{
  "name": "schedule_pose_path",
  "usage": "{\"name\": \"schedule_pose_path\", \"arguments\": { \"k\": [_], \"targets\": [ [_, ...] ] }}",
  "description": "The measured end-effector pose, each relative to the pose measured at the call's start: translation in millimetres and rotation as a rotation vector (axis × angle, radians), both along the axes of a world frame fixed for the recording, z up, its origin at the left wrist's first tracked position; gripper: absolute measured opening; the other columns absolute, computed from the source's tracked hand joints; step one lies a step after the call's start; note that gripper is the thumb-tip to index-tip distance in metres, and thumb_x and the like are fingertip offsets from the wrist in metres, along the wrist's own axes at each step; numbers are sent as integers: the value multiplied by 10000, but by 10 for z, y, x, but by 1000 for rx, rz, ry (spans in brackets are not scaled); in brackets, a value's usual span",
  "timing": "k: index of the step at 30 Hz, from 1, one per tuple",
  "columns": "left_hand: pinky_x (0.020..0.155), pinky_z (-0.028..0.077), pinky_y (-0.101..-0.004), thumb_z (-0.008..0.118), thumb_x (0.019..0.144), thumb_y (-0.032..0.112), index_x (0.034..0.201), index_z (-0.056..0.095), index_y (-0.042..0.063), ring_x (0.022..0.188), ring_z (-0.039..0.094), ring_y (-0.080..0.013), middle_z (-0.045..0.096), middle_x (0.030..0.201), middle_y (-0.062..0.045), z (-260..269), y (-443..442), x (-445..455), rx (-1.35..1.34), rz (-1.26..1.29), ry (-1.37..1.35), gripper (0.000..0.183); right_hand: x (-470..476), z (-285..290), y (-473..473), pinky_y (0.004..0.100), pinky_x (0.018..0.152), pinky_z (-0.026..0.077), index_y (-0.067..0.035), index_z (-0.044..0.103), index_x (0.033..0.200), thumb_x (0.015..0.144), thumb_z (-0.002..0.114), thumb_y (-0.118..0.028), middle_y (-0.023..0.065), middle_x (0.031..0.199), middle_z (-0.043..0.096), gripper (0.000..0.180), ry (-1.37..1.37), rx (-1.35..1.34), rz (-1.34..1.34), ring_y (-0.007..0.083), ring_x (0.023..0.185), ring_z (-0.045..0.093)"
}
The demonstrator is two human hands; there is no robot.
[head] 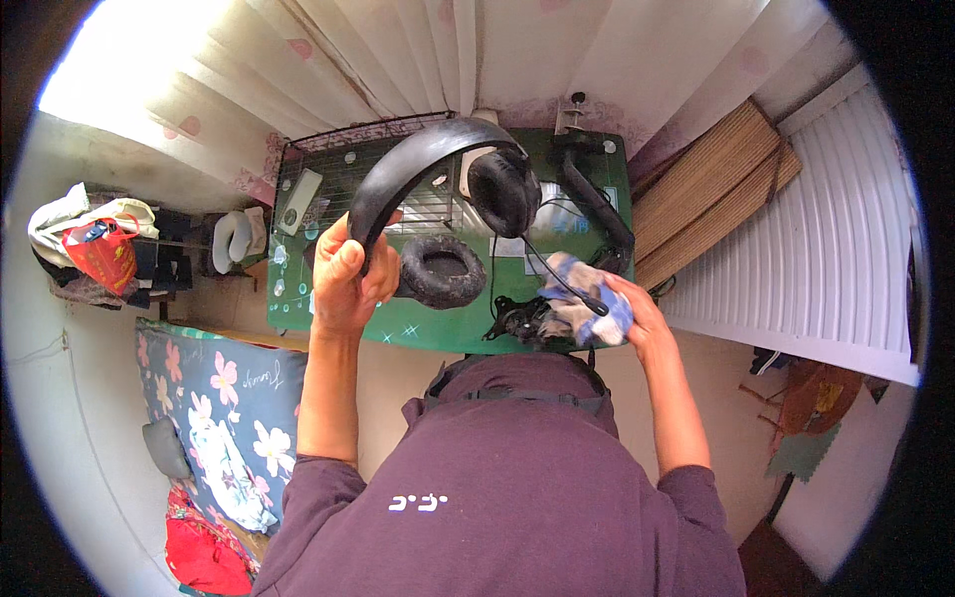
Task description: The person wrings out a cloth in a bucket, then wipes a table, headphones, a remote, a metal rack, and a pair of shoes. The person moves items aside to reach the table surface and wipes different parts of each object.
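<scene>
My left hand (357,269) grips the lower left end of the black headband of a headset (425,153), raised over a green table (448,332). One black ear cup (504,192) hangs at the headband's right end, and a microphone boom (567,283) reaches down and right from it. The other ear cup (443,270), with a worn, flaking cushion, is beside my left fingers. In my right hand (643,317) is a crumpled blue, white and beige cloth (586,302), slightly blurred, behind the microphone tip. Whether the cloth touches the boom, I cannot tell.
A black wire rack (336,160) stands at the table's back left. A black clamp arm (593,198) runs along its right side. Close to the front edge lies a black bracket (515,317). Folded woven matting (709,186) leans at right; a floral-covered bed (224,403) is at left.
</scene>
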State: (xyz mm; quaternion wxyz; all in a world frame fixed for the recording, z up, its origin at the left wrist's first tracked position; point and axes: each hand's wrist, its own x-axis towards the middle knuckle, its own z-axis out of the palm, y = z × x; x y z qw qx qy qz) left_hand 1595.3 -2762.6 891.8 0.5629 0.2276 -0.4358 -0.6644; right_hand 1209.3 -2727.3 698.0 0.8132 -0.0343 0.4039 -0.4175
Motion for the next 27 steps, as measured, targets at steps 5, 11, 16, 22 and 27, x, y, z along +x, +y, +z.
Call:
{"name": "schedule_pose_path", "arguments": {
  "k": [5, 11, 16, 22, 27],
  "targets": [
    [370, 321, -239, 682, 880, 355, 1173, 564, -98, 385, 378, -80, 454, 500, -4, -213, -45, -82, -1, 115, -135, 551, 395, 1052, 376, 290, 817, 524, -18, 615, 1091, 878, 669, -123, 79, 1002, 663, 243, 286, -199, 402, 149, 859, 645],
    [362, 324, -253, 720, 835, 411, 1092, 585, -90, 375, 387, -93, 449, 474, -5, -311, 9, -221, -15, 166, -241, 579, 1203, 1441, 200, 231, 802, 481, -19, 617, 1111, 950, 604, -170, 29, 1004, 642, 222, 409, -480, 29, 73, 903, 587],
    [356, 308, -251, 749, 795, 461, 915, 575, -76, 366, 388, -98, 445, 460, -10, -262, 64, -205, -65, 177, -301, 577, 1555, 1218, -16, 254, 798, 498, -15, 610, 1116, 885, 685, -154, 46, 1003, 653, 279, 452, -569, -59, 102, 909, 610],
    [392, 358, -219, 819, 749, 312, 858, 625, -57, 429, 479, -73, 562, 576, -31, -222, 39, -92, -89, 103, -365, 430, 1905, 1274, -35, 285, 731, 517, -40, 679, 980, 849, 690, -148, 98, 889, 711, 170, 736, -725, -29, 123, 812, 669],
    [377, 337, -224, 796, 771, 324, 967, 625, -74, 414, 451, -68, 549, 577, -34, -279, 0, -79, -26, 88, -322, 475, 1995, 1665, 30, 300, 736, 513, -30, 654, 972, 869, 663, -131, 113, 830, 679, 144, 691, -902, 64, 175, 759, 660]
  ]
}}
